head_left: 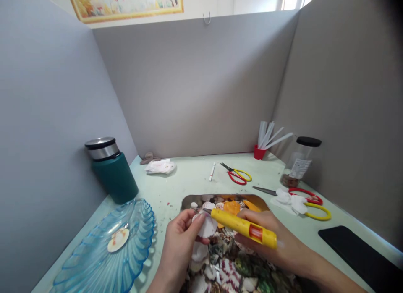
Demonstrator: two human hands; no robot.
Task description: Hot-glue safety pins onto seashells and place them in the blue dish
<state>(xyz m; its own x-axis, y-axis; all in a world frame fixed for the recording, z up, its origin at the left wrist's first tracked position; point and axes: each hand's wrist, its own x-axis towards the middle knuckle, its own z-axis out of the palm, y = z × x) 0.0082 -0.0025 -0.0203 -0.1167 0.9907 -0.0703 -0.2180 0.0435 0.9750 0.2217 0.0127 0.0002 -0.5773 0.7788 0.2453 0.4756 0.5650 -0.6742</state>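
My left hand [179,238] is closed on a pale scallop shell [208,228], holding it over a metal tray [189,199] full of mixed shells. My right hand [270,238] grips a yellow glue gun [244,228] with an orange patch. Its metal tip points left and touches the top edge of the held shell. Both hands hover above the tray at the near edge of the pale green table.
A blue shell-shaped glass dish [103,253] with one shell [118,240] sits at the left, a teal flask [111,169] behind it. Two scissors [237,174] [310,202], a white pen [212,171], a red cup of glue sticks [262,145], a jar [299,163] and a black phone [362,255] lie around.
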